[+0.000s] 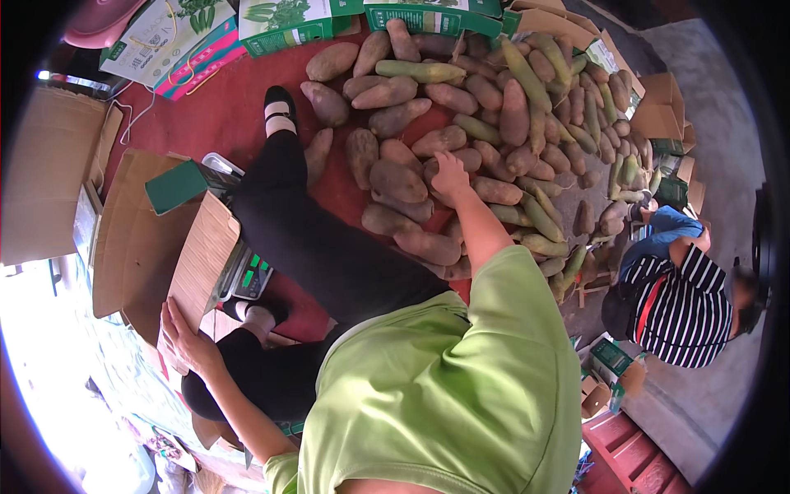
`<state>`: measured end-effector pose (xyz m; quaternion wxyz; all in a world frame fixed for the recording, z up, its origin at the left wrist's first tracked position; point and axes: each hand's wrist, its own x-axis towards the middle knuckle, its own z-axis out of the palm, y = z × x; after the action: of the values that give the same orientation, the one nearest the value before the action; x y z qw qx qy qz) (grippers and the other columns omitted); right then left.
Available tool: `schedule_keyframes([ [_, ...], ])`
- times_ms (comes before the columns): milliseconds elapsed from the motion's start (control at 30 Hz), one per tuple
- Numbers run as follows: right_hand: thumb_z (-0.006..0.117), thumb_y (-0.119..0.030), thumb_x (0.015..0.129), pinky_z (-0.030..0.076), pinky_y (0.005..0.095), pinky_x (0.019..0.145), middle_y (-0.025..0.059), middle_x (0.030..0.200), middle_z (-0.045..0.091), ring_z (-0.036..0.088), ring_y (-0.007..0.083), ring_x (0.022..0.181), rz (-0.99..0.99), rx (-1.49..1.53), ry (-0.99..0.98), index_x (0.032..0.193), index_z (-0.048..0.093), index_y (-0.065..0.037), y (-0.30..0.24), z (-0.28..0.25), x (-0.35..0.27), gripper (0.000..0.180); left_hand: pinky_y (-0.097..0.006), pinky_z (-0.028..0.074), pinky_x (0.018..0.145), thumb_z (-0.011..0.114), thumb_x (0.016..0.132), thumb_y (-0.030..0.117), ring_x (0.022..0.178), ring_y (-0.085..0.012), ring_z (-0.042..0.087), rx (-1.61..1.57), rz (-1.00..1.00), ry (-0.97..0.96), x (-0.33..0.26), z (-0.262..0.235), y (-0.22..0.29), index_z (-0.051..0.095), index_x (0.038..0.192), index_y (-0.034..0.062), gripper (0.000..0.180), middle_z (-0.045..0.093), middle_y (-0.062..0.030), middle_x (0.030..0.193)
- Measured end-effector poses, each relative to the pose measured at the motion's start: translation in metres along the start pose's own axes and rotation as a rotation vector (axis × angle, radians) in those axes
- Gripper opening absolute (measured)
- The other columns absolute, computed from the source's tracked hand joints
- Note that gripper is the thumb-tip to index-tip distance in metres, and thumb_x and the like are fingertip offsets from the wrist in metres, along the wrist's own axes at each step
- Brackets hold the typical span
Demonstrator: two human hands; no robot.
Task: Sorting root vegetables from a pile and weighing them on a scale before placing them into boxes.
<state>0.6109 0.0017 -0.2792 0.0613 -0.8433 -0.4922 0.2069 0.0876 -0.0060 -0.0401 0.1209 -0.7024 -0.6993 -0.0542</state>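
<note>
My left hand (189, 342) lies with fingers spread on the flap of an open cardboard box (136, 235) at the left. Beside that flap, a scale with a green lit display (253, 276) shows in part. My right hand (450, 175) reaches into a heap of large brownish-purple roots like sweet potatoes (401, 181). Its fingers are apart over the roots, touching or just above them; none is lifted. Mixed into the heap are long green radishes (527, 76).
A red sheet (239, 90) lies under the heap. Printed cartons (288, 29) line the far edge, and more boxes (662, 111) stand at the right. A person in a striped shirt (683, 309) is at the right. My black-clad leg (329, 230) stretches between box and heap.
</note>
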Motion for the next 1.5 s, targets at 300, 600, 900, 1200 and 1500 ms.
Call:
schedule_keyframes([
  [300,0.073,-0.013,0.060,0.041,0.0435,0.096,0.0103,0.132,0.037,0.041,0.0334,0.118,0.097,-0.071,-0.158,0.127,0.041,-0.014,-0.007,-0.006,-0.032,0.074,-0.044,0.036,0.097,0.049,0.070,-0.011,0.116,-0.0328,0.046,0.031,-0.021,0.004,0.001,0.003,0.001,0.043,0.133,0.0126,0.067,0.048,-0.0105,0.130],
  [600,0.078,-0.013,0.058,0.045,0.0421,0.089,0.0133,0.117,0.049,0.048,0.0333,0.109,-0.066,0.001,-0.087,0.119,0.040,-0.011,0.010,-0.007,-0.030,0.072,-0.043,0.037,0.095,0.051,0.071,-0.009,0.114,-0.0333,0.047,0.066,0.013,0.024,0.001,0.006,-0.001,0.044,0.133,0.0120,0.065,0.049,-0.0112,0.128],
  [900,0.081,-0.027,0.061,0.041,0.0395,0.095,0.0230,0.121,0.052,0.051,0.0336,0.113,0.241,0.466,-0.468,0.122,0.043,-0.003,0.051,-0.045,-0.010,0.075,-0.043,0.038,0.094,0.052,0.074,-0.005,0.113,-0.0327,0.048,0.068,0.006,0.023,0.001,0.006,-0.005,0.045,0.133,0.0133,0.062,0.050,-0.0103,0.128],
  [1200,0.058,-0.024,0.083,0.043,0.0412,0.093,0.0157,0.122,0.051,0.051,0.0343,0.111,0.347,0.143,-0.142,0.118,0.052,-0.010,0.093,0.003,0.032,0.038,-0.043,0.036,0.096,0.050,0.075,-0.006,0.114,-0.0318,0.047,0.113,-0.008,0.008,-0.003,0.008,-0.001,0.044,0.134,0.0141,0.062,0.049,-0.0087,0.129],
  [1500,0.060,-0.011,0.078,0.040,0.0401,0.097,0.0046,0.135,0.040,0.037,0.0255,0.126,0.160,-0.459,-0.277,0.129,0.041,-0.018,0.059,-0.026,0.054,0.055,-0.043,0.036,0.096,0.048,0.075,-0.007,0.114,-0.0312,0.047,0.099,-0.033,0.009,-0.001,0.013,0.005,0.044,0.134,0.0141,0.062,0.048,-0.0081,0.131],
])
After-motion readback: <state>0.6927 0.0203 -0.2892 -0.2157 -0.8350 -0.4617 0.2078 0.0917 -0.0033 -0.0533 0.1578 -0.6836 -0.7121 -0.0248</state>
